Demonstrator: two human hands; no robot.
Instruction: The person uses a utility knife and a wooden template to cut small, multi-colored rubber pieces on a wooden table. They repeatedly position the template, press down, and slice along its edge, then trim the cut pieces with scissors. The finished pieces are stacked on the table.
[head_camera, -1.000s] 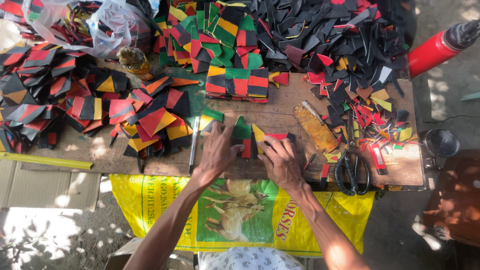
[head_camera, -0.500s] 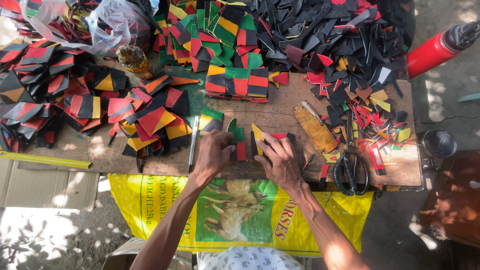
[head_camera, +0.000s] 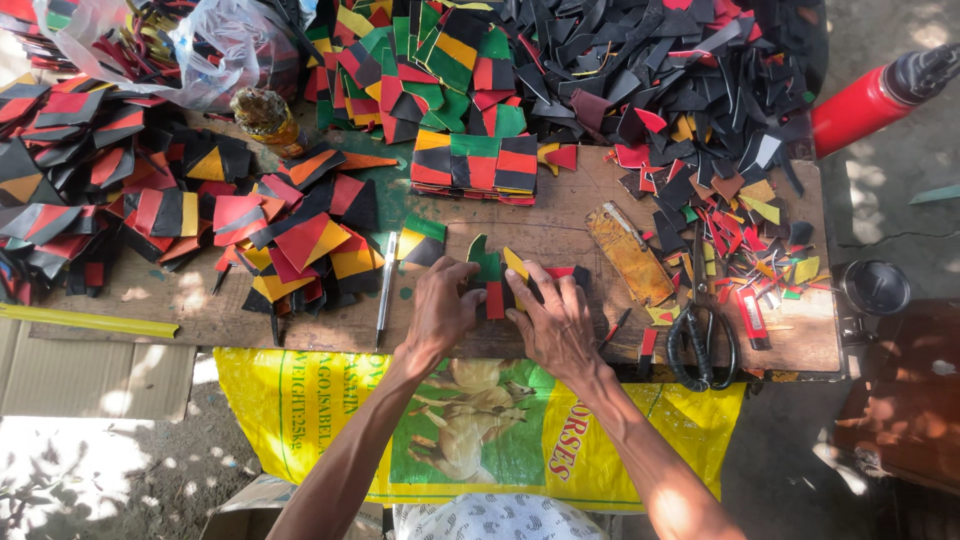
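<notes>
Both my hands rest on the wooden board (head_camera: 300, 325) near its front edge. My left hand (head_camera: 440, 310) and my right hand (head_camera: 555, 320) press down together on a small patchwork piece (head_camera: 492, 280) of green, red, yellow and black segments that lies flat between them. The fingers of both hands lie over the piece and hide most of it. A pen (head_camera: 384, 285) lies just left of my left hand. Scissors (head_camera: 700, 340) lie to the right of my right hand.
Piles of red, yellow, green and black cut pieces (head_camera: 290, 230) cover the board's left and back. Black offcuts (head_camera: 680, 70) heap at the back right. A stacked set (head_camera: 475, 165) sits behind my hands. A yellow-brown pouch (head_camera: 628, 252), a red bottle (head_camera: 870, 100) and a yellow sack (head_camera: 300, 410) are nearby.
My left hand has shifted slightly right and closer to my right hand, and both have drawn together over the patchwork piece.
</notes>
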